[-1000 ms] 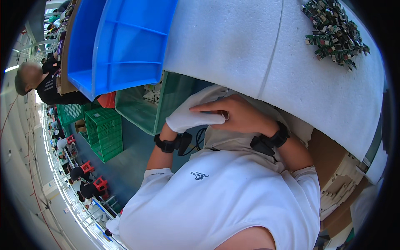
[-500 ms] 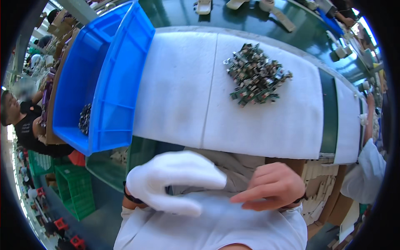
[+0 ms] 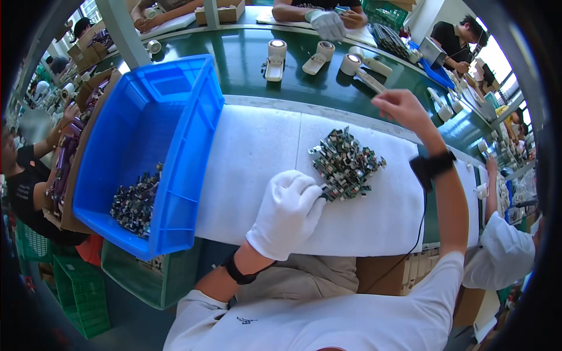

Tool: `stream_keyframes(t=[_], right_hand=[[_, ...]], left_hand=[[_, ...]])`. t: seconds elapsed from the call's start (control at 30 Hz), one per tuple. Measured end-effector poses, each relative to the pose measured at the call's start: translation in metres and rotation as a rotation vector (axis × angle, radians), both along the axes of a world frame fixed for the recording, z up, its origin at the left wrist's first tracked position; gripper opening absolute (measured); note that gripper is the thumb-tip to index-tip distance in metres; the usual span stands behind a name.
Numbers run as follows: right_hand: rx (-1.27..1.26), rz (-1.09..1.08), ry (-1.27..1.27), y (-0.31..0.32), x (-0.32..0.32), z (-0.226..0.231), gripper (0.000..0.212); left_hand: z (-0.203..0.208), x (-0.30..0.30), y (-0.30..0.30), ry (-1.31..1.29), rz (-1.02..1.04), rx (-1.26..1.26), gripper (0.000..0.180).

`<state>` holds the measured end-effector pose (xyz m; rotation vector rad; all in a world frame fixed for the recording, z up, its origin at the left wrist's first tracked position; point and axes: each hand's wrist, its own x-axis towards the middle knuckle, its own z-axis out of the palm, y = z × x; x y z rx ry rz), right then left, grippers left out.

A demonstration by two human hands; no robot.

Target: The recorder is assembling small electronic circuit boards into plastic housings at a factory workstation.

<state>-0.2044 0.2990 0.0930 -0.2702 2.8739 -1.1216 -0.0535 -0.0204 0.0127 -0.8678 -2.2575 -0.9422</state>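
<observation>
My left hand (image 3: 288,212), in a white glove, lies on the white foam sheet at the near left edge of a heap of small green circuit boards (image 3: 348,165). Its fingers are curled, with a small dark board at the fingertips. My bare right hand (image 3: 404,111) is stretched out over the far right of the sheet, above the green belt's edge. Its fingers are drawn together beside the handle end of a white handheld device (image 3: 370,80); whether they touch it, or hold anything, cannot be made out. A black strap (image 3: 432,168) circles the right wrist.
To the left stands a tall blue bin (image 3: 181,193) with more small boards (image 3: 136,205) in it. Other white devices (image 3: 275,60) lie on the green belt (image 3: 240,58). A gloved co-worker's hand (image 3: 328,24) is across the belt. Green crates (image 3: 79,298) stand on the floor.
Both hands have left my lap: the gloved left went forward to the heap of boards, the right reached far out toward the belt. The view has tilted up, showing more of the belt.
</observation>
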Motion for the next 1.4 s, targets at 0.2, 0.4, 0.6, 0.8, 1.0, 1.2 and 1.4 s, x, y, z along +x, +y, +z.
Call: stream_keyframes(t=[0.2,0.4,0.6,0.8,1.0,1.2,1.4], right_hand=[[0.069,-0.151,-0.216,-0.053,-0.148,-0.036,0.051],[-0.028,-0.259,-0.381,-0.102,-0.204,-0.077,0.052],[0.421,-0.097,0.056,-0.102,-0.215,-0.067,0.058],[0.682,-0.286,0.305,-0.023,-0.183,-0.053,0.065],[0.58,-0.177,-0.062,0.024,-0.158,-0.058,0.059],[-0.136,-0.253,-0.166,0.005,0.008,0.015,0.054],[-0.23,-0.402,-0.036,0.007,0.202,0.004,0.05]], left_hand=[[-0.001,-0.001,-0.005,0.018,-0.078,0.181,0.022],[-0.008,-0.003,-0.006,-0.112,-0.079,0.288,0.027],[0.001,0.0,-0.011,-0.14,-0.09,0.329,0.033],[-0.004,-0.007,-0.009,-0.079,-0.148,0.235,0.034],[-0.005,-0.009,-0.005,-0.062,-0.156,0.185,0.034],[0.0,-0.003,-0.008,-0.091,-0.162,0.128,0.031],[0.004,-0.004,-0.007,-0.105,-0.197,0.048,0.026]])
